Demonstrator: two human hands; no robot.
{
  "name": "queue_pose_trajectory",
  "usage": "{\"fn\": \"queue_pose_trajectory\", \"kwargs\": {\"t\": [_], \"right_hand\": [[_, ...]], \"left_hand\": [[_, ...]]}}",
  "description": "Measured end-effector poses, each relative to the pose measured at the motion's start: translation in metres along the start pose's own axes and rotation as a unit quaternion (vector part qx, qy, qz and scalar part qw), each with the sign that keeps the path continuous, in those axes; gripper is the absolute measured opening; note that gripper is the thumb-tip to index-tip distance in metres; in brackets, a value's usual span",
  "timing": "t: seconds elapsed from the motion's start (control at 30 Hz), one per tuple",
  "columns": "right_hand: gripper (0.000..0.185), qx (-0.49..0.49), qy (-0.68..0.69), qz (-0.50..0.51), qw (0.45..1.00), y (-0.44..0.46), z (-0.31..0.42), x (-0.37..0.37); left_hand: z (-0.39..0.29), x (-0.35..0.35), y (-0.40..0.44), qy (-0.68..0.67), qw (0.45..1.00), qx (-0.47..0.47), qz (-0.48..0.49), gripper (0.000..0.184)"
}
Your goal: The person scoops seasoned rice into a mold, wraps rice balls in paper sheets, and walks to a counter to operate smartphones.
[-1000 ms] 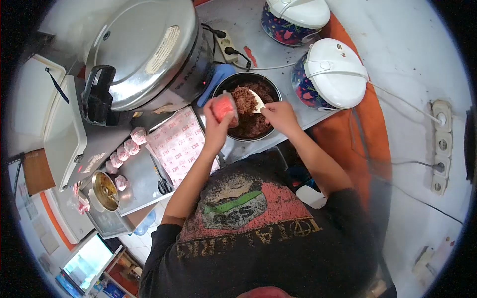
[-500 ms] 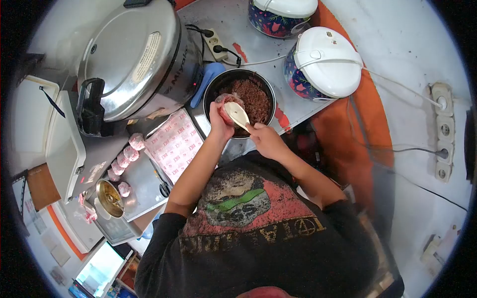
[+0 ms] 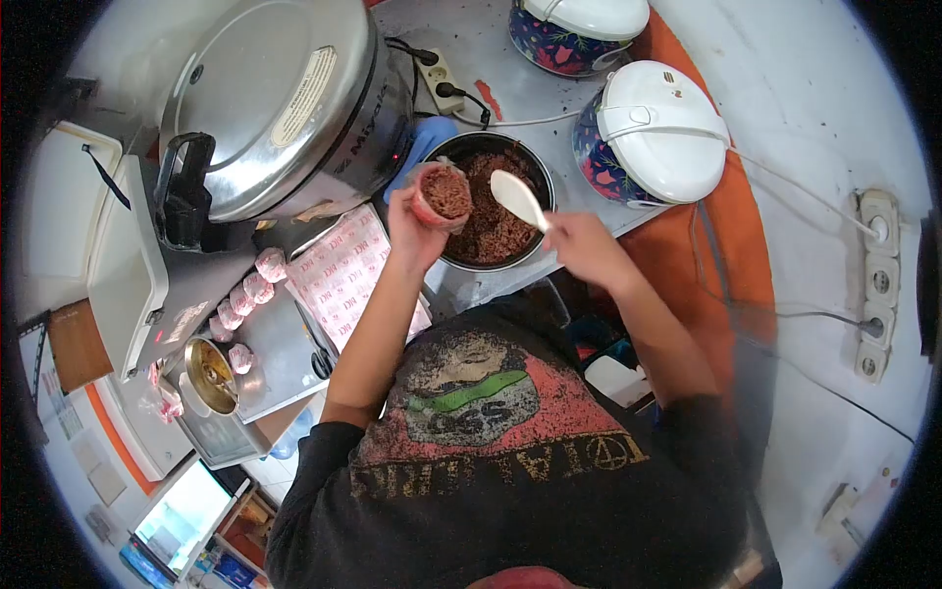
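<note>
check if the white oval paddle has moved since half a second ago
Yes, the paddle has moved right and away from the person, judged against the round metal pot.

White plastic rice spatula (image 3: 520, 200): heaped with reddish-brown rice a second ago, then pressed to the cup's mouth; blade now bare, apart from the cup. Right hand (image 3: 591, 247) drawn away from left hand (image 3: 416, 234). Translucent pink-red round cup (image 3: 425, 203): mouth turned to camera, rice filling now exposed.
</note>
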State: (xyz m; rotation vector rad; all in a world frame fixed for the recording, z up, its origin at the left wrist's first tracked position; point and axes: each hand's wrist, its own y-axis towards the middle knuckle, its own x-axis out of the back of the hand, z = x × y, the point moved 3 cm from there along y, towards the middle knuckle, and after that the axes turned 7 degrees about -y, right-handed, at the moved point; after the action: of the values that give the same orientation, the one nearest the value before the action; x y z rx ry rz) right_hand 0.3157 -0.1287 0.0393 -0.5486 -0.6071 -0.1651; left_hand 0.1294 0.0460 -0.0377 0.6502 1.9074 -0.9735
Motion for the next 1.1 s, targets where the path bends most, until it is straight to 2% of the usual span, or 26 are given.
{"fn": "queue_pose_trajectory", "kwargs": {"t": [0.07,0.13,0.33,0.4,0.53,0.67,0.77,0.83,0.87,0.97,1.03,1.1], "right_hand": [[0.023,0.008,-0.227,-0.066,0.972,0.044,-0.005,-0.001],[0.024,-0.109,-0.214,0.011,0.971,0.075,0.017,0.004],[0.023,-0.045,-0.349,-0.013,0.936,0.15,0.049,-0.028],[0.025,-0.013,-0.389,0.023,0.921,0.163,0.062,-0.035],[0.026,0.014,-0.427,0.1,0.899,0.163,0.072,-0.051],[0.029,0.039,-0.374,0.152,0.914,0.138,0.056,-0.07],[0.029,0.002,-0.321,0.164,0.933,0.113,0.04,-0.076],[0.027,-0.008,-0.231,0.144,0.962,0.108,0.022,-0.087],[0.027,-0.009,-0.23,0.142,0.963,0.107,0.014,-0.093],[0.026,0.024,-0.082,0.085,0.993,0.106,-0.005,-0.11],[0.026,0.019,-0.051,0.095,0.994,0.1,-0.005,-0.103],[0.027,0.018,-0.021,0.101,0.995,0.093,-0.004,-0.095]], "left_hand": [[-0.01,0.004,-0.011,0.002,1.0,-0.007,0.018,0.058],[-0.024,0.01,-0.021,0.019,0.999,-0.039,-0.016,0.061],[-0.037,0.032,-0.03,-0.041,0.997,-0.058,-0.007,0.065],[-0.036,0.029,-0.029,-0.089,0.993,-0.053,0.054,0.067],[-0.035,0.038,-0.026,-0.102,0.989,-0.054,0.087,0.071],[-0.034,0.042,-0.028,-0.108,0.988,-0.052,0.099,0.073],[-0.032,0.036,-0.03,-0.104,0.989,-0.062,0.081,0.071],[-0.031,0.034,-0.03,-0.097,0.991,-0.067,0.069,0.068],[-0.031,0.034,-0.03,-0.09,0.991,-0.068,0.071,0.068],[-0.03,0.03,-0.031,-0.082,0.991,-0.073,0.076,0.068],[-0.031,0.03,-0.033,-0.08,0.991,-0.075,0.078,0.068],[-0.033,0.035,-0.03,-0.07,0.993,-0.082,0.038,0.067]]}}
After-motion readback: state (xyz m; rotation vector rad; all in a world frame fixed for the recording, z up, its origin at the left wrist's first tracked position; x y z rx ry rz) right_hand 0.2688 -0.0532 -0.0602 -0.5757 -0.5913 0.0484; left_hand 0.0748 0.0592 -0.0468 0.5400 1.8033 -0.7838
